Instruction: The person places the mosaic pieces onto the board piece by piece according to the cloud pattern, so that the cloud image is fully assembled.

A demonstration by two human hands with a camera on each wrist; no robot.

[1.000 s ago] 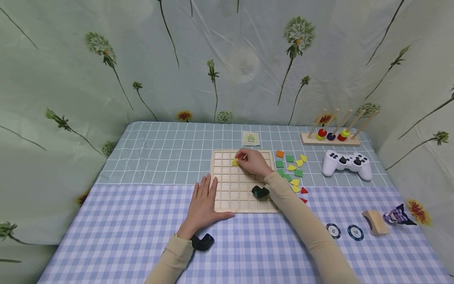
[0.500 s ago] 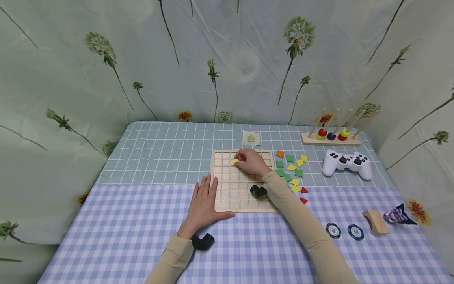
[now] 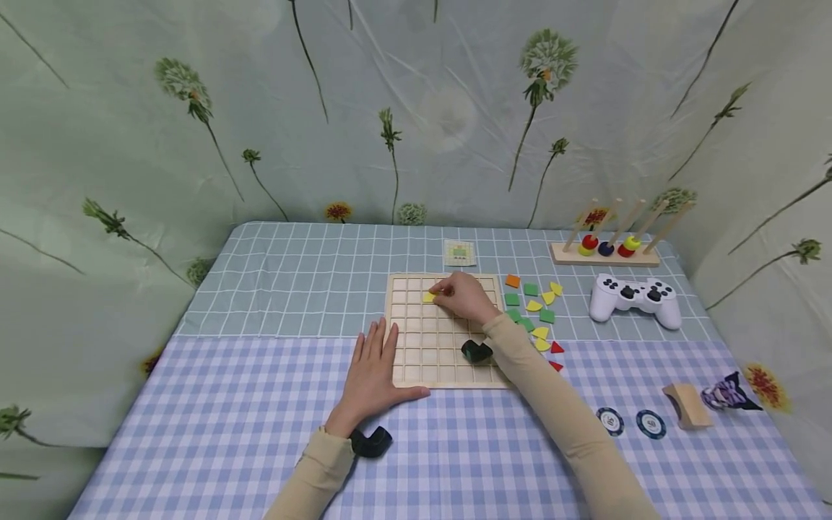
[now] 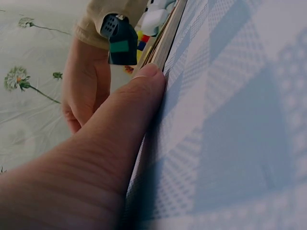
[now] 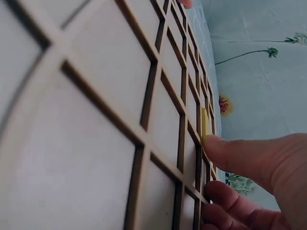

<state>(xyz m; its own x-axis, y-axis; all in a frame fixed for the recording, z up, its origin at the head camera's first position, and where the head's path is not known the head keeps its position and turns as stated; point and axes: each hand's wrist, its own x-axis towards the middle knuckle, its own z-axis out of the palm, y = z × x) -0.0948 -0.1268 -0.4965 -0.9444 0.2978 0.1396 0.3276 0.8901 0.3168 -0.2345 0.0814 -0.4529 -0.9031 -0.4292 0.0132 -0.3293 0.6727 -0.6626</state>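
Observation:
In the head view a wooden grid board [image 3: 429, 355] lies flat on the checked cloth. My right hand [image 3: 464, 297] reaches over its far part, thumb and fingers pinching a small yellow tile [image 3: 428, 297] at a cell near the back left. The right wrist view has the thumb [image 5: 218, 151] against this yellow tile [image 5: 205, 122], low among the grid's ridges. My left hand [image 3: 372, 372] is spread at the board's front left corner, fingers along the left side and thumb along the front edge. Up close, the left thumb [image 4: 139, 91] touches that edge.
Loose green tiles [image 3: 512, 299], yellow tiles [image 3: 542, 345], red triangles [image 3: 557, 348] and an orange tile [image 3: 513, 281] lie right of the board. A pattern card [image 3: 459, 253] sits behind it. Farther right are a game controller [image 3: 635, 300], peg stand [image 3: 604, 258], chips [image 3: 610, 421] and wooden arch [image 3: 687, 406].
The yellow tile has shifted very slightly left at its cell, still between the right fingers. My left hand has stayed at the board's corner.

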